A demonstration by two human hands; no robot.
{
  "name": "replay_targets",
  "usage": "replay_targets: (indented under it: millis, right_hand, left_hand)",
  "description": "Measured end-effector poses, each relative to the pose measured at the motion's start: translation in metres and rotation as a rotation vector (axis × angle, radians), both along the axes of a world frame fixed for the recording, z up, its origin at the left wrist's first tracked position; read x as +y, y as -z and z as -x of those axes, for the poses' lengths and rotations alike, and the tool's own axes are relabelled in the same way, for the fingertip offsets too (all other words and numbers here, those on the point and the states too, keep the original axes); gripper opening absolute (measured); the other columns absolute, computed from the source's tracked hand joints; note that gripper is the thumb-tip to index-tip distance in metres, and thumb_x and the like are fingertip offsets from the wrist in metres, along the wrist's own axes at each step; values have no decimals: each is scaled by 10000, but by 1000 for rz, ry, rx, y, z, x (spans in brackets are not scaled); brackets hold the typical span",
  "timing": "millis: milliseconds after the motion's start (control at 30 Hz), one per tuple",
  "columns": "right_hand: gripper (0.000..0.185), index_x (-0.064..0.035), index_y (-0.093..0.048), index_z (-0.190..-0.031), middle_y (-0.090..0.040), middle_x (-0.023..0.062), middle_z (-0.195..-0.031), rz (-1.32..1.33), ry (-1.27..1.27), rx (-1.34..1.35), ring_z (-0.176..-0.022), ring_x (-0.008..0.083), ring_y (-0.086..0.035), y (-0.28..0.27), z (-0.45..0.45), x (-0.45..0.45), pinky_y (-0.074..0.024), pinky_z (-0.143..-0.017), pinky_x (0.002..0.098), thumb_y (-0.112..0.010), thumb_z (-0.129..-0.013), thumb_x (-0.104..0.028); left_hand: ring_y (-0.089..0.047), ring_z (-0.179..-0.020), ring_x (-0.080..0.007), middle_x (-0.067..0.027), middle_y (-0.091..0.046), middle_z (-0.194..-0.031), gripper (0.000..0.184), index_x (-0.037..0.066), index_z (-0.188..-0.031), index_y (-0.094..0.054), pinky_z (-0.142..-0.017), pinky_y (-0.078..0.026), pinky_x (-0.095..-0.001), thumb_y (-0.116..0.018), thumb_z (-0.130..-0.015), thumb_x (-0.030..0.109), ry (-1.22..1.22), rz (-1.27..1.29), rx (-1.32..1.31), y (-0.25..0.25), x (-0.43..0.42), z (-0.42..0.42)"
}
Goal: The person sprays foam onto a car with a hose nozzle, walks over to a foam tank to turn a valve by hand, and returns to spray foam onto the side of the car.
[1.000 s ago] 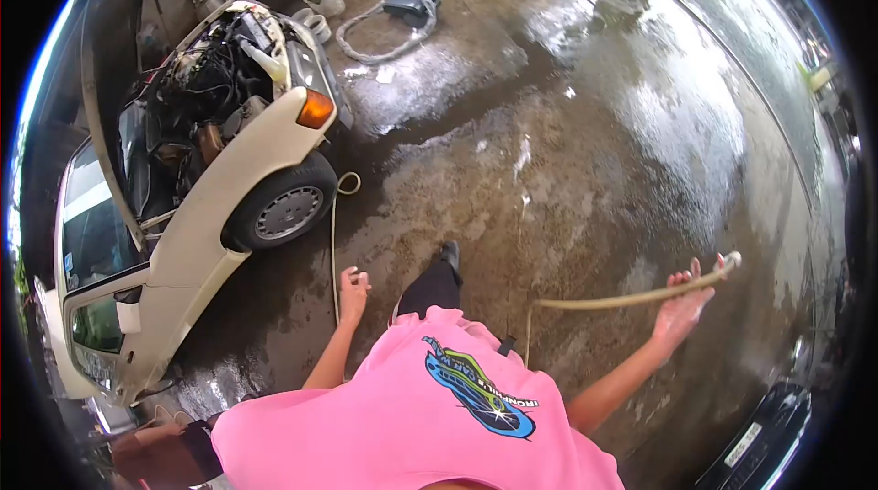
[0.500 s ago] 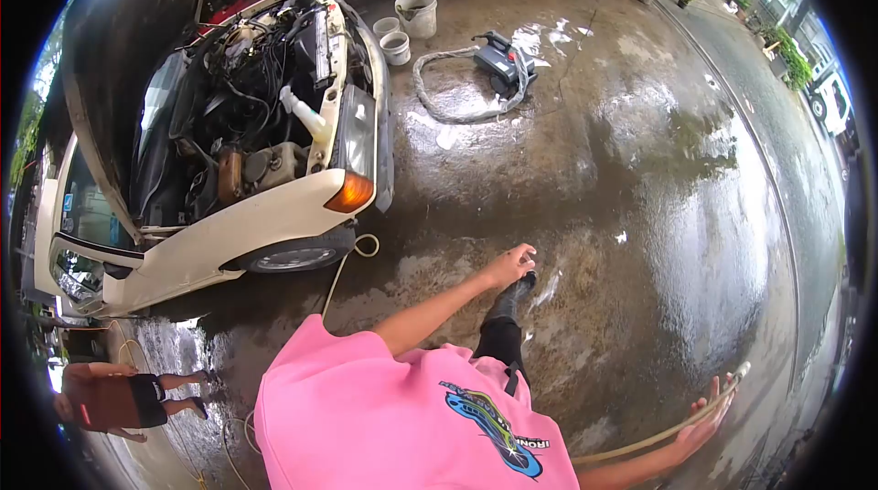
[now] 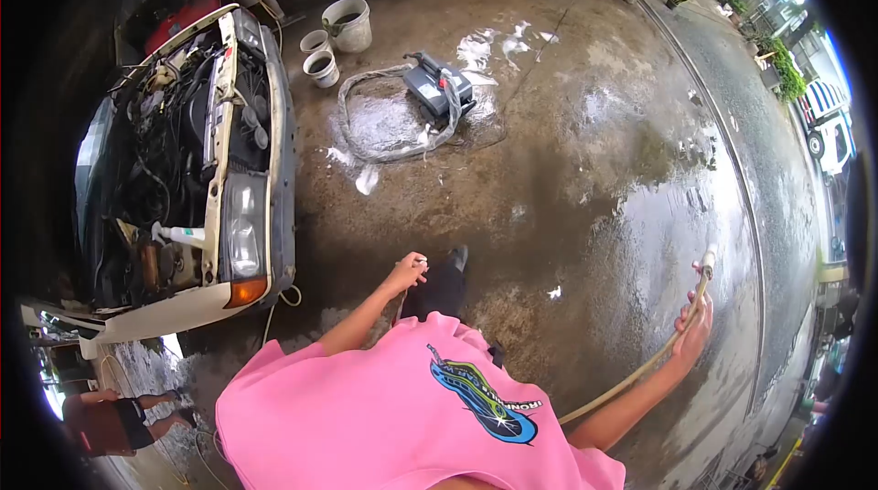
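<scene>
My right hand (image 3: 693, 330) is wrapped round a tan hose (image 3: 631, 382) near its end, out to the right of my body. A pale, wider end piece (image 3: 710, 261) sticks out beyond the fingers, pointing away from me. The hose runs back along my forearm and disappears behind my pink shirt (image 3: 366, 408). Ahead of my body, my left hand (image 3: 407, 273) hangs beside my dark trouser leg (image 3: 434, 289). Its fingers are loosely bent and somewhat apart, with no object made out in them. Wet concrete floor (image 3: 512, 271) lies below both hands.
A cream car (image 3: 155, 321) with its engine bay uncovered stands at left, a white spray bottle (image 3: 183, 235) resting inside. Further off are a black machine (image 3: 439, 88) with a grey hose loop, and several buckets (image 3: 352, 28). Another person (image 3: 110, 421) is at lower left.
My view has shifted, and the car and buckets now sit further left. My right hand has swung forward with the hose. The left hand stays loosely bent and appears further left.
</scene>
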State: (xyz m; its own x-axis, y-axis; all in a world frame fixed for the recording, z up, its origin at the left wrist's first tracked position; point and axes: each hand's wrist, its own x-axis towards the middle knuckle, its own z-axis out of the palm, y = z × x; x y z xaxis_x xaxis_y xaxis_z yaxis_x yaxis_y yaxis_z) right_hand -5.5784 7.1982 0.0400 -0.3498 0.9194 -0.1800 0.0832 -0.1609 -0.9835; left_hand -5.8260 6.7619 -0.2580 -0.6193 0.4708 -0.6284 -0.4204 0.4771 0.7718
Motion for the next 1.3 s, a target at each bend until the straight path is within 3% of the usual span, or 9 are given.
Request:
replay_targets:
  millis: [167, 333, 433, 533, 633, 833, 1000, 1133, 1300]
  right_hand:
    - [272, -62, -453, -1106, -493, 30, -848, -14, -116, -1, -526, 53, -428, -4, 153, 110, -317, -368, 173, -438, -850, -154]
    - [251, -62, -456, -1067, -423, -13, -703, -56, -272, 49, -435, 27, -358, -26, 299, 238, -300, -355, 173, -422, -895, -243]
    - [288, -62, -459, -1057, -374, -36, -617, -53, -281, -10, -366, 20, -286, -53, 378, 283, -259, -317, 166, -414, -903, -301]
    - [293, -62, -462, -1047, -348, -50, -573, -64, -279, -20, -335, 18, -246, -44, 457, 356, -228, -282, 164, -410, -902, -312]
    - [294, -63, -464, -1033, -337, -53, -560, -58, -310, -47, -328, 16, -245, -31, 551, 430, -223, -268, 166, -402, -905, -320]
    - [323, -67, -480, -990, -346, -48, -558, -32, -487, -59, -343, 16, -261, -14, 777, 566, -203, -279, 164, -388, -899, -362]
    - [358, -74, -473, -986, -392, -33, -593, -39, -622, -64, -344, 29, -285, -9, 996, 645, -229, -285, 162, -394, -878, -407]
    - [259, -82, -482, -915, -400, -24, -572, -142, -765, -233, -338, 36, -316, 2, 1157, 657, -235, -281, 170, -392, -896, -324]
    - [243, -73, -511, -865, -398, -21, -535, -309, -957, -360, -316, 46, -330, 38, 1344, 638, -221, -261, 183, -396, -885, -285]
  left_hand:
    - [-592, -724, -154, -76, -558, -960, 283, 69, -1101, -416, -608, -447, -292, -457, -853, 200, -84, -74, -69, 28, 114, 121]
    - [-588, -710, -147, -71, -560, -932, 289, 69, -1101, -415, -574, -439, -275, -466, -849, 201, -161, -139, -98, 36, 251, 263]
    - [-589, -696, -141, -69, -561, -909, 295, 73, -1104, -416, -535, -433, -260, -482, -845, 199, -90, -150, -3, 22, 330, 349]
    - [-606, -641, -175, -94, -578, -797, 282, 41, -1062, -456, -591, -449, -301, -487, -841, 215, -59, -226, 197, 13, 404, 443]
    - [-604, -629, -189, -114, -588, -777, 308, 29, -1066, -454, -630, -448, -319, -484, -841, 236, -56, -189, 266, 44, 460, 526]
    - [-592, -607, -165, -118, -597, -798, 286, 25, -1038, -451, -570, -460, -326, -483, -838, 226, -318, 7, 151, 108, 514, 633]
    - [-587, -656, -158, -89, -558, -865, 244, 58, -1056, -459, -520, -469, -290, -479, -848, 184, -627, 32, 46, 79, 523, 681]
    - [-593, -674, -156, -71, -544, -922, 219, 70, -1052, -466, -527, -468, -288, -463, -856, 170, -1027, 127, 52, 68, 517, 732]
    - [-611, -639, -173, -101, -557, -888, 210, 42, -1024, -478, -455, -454, -266, -470, -836, 135, -1247, 151, 14, 110, 512, 862]
